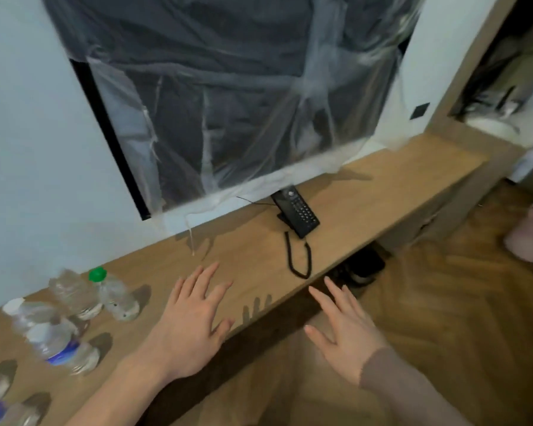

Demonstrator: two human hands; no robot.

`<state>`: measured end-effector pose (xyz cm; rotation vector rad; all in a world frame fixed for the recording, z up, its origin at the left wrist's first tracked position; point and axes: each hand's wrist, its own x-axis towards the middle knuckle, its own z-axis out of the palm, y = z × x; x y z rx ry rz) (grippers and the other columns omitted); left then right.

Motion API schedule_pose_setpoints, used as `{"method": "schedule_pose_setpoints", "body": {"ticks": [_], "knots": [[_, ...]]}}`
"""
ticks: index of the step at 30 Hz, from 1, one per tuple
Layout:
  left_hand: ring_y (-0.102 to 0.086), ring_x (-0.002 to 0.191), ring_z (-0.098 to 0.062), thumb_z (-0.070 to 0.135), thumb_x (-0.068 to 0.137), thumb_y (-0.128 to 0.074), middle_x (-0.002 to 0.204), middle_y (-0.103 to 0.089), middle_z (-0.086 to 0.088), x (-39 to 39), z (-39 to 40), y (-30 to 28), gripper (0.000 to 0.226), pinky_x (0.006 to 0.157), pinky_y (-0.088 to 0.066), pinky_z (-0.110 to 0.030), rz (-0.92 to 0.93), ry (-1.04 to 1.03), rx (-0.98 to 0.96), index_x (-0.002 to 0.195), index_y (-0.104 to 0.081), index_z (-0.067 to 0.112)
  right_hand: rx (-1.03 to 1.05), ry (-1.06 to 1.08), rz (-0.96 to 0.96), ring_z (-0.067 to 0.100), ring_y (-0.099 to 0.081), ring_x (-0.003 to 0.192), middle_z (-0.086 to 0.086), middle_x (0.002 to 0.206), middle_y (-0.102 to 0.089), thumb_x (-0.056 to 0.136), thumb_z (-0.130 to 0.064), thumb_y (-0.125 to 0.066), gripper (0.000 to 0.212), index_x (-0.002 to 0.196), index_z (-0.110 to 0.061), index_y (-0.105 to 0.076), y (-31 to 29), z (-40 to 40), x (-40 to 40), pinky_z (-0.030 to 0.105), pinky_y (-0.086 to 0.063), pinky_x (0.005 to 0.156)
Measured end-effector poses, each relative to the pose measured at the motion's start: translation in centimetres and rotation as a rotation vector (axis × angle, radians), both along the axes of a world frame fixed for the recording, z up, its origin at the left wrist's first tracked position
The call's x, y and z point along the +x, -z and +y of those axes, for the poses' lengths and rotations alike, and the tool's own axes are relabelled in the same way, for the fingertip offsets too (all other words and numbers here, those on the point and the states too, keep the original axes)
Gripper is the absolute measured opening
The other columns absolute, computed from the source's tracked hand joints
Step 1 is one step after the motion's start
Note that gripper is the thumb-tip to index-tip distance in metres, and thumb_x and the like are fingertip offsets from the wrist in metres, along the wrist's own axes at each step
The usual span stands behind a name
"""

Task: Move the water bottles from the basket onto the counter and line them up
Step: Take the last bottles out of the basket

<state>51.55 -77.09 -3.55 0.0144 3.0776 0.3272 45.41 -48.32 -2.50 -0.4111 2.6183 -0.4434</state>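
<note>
Several clear plastic water bottles stand on the wooden counter [246,250] at the left. One has a green cap [113,292], one a blue label [62,348], and another carries a white cap [28,313]. More bottles [0,401] are cut off at the lower left corner. My left hand [191,321] hovers flat over the counter's front edge, fingers spread, holding nothing. My right hand [342,330] is out past the counter edge above the floor, fingers spread and empty. No basket is in view.
A black desk phone [296,210] with a coiled cord lies on the counter to the right of my hands. A television wrapped in plastic film [228,96] hangs on the wall above. A pink object [530,235] sits on the parquet floor at right.
</note>
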Motion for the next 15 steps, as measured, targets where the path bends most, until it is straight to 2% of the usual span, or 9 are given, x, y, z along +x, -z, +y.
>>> {"method": "schedule_pose_setpoints", "body": {"ticks": [3,7,11,15], "knots": [[0.011,0.159,-0.019,0.064,0.102,-0.037,0.171,0.014,0.010,-4.1,5.4,-0.7,0.068,0.123,0.012,-0.040,0.002,0.133,-0.024,0.162,-0.015,0.041,-0.029,0.132,0.023,0.016,0.020,0.161,-0.024,0.170,0.019,0.108,-0.063,-0.035,0.070,0.166,-0.046,-0.002,0.5,6.5,-0.5,0.044,-0.002,0.133],[0.014,0.158,-0.019,0.062,0.104,-0.034,0.172,0.013,0.006,-9.4,12.2,-1.0,0.067,0.125,0.012,-0.041,-0.022,0.298,-0.046,0.163,-0.013,0.040,-0.073,0.317,0.136,0.020,0.009,0.163,-0.029,0.162,0.014,0.104,-0.064,-0.041,0.070,0.165,-0.048,-0.012,2.2,13.6,-0.9,0.048,-0.008,0.133],[0.014,0.158,-0.020,0.059,0.105,-0.037,0.172,0.015,0.007,-15.0,18.9,-0.6,0.066,0.123,0.012,-0.040,-0.038,0.417,-0.025,0.163,-0.012,0.040,-0.036,0.417,0.094,0.025,0.011,0.163,-0.019,0.172,0.013,0.108,-0.058,-0.043,0.070,0.167,-0.045,-0.007,1.0,19.6,-2.4,0.045,-0.004,0.132],[0.015,0.158,-0.020,0.058,0.105,-0.038,0.171,0.017,0.008,-21.3,24.8,0.2,0.067,0.125,0.011,-0.042,-0.057,0.516,-0.004,0.164,-0.012,0.038,0.030,0.494,0.055,0.025,0.014,0.163,-0.011,0.175,0.017,0.107,-0.062,-0.038,0.074,0.168,-0.042,-0.001,0.0,24.8,-5.9,0.047,-0.002,0.131]]}}
